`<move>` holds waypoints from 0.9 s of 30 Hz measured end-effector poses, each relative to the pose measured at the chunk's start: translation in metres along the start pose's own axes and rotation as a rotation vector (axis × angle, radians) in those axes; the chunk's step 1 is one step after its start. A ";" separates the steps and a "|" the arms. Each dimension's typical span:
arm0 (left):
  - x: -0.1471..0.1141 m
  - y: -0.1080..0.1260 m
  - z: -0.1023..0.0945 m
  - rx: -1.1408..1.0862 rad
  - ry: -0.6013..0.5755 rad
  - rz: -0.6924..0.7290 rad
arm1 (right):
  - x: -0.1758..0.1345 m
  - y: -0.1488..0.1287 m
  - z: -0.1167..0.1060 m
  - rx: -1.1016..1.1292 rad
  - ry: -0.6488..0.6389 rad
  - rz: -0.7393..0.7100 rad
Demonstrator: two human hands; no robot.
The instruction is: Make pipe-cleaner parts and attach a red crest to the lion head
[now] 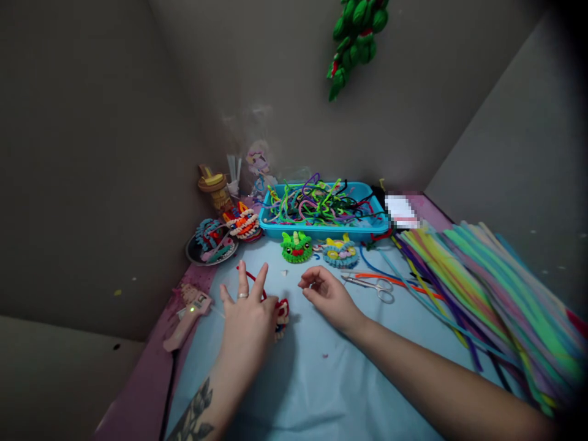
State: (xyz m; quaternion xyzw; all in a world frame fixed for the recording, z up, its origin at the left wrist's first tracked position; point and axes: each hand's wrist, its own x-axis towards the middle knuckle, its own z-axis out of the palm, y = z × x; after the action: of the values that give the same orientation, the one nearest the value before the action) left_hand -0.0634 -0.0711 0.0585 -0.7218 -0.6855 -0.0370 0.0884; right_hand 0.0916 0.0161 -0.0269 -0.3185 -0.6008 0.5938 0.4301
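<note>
My left hand [250, 309] pinches a small red, white and blue pipe-cleaner figure [282, 315] between thumb and forefinger, the other fingers spread. The hand covers much of the figure. A red pipe-cleaner end [250, 275] sticks up behind these fingers. To the right, my right hand [328, 297] hovers over the blue cloth, fingers loosely curled, a small gap at the thumb and nothing visible in it. Beyond the hands sit a green pipe-cleaner animal face [296, 248] and a blue and yellow one [340, 252]. Scissors [379, 288] lie just right of my right hand.
A blue tray [321, 231] of tangled pipe-cleaner pieces stands at the back. Long colourful pipe cleaners [496, 294] cover the right side. At left are a pink glue gun [188, 321], a metal bowl [190, 252] and a brown cup [215, 187]. Green pieces [361, 37] hang above.
</note>
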 end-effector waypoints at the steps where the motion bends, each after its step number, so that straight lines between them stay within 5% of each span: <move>1: 0.000 -0.001 0.000 -0.002 -0.002 0.001 | 0.000 0.000 0.000 0.002 -0.005 0.003; 5: -0.001 -0.002 -0.001 -0.007 -0.013 -0.026 | -0.006 -0.010 0.003 -0.101 -0.118 -0.030; 13: -0.002 -0.002 0.001 -0.003 -0.008 -0.052 | -0.021 -0.025 0.009 -0.328 -0.191 -0.409; 27: -0.001 -0.001 0.004 0.013 0.000 -0.051 | -0.008 -0.022 0.028 -0.142 -0.097 -0.044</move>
State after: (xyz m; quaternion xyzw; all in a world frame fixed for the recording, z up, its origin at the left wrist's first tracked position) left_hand -0.0647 -0.0714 0.0541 -0.7034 -0.7039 -0.0346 0.0921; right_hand 0.0727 -0.0057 -0.0041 -0.3058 -0.6685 0.5546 0.3899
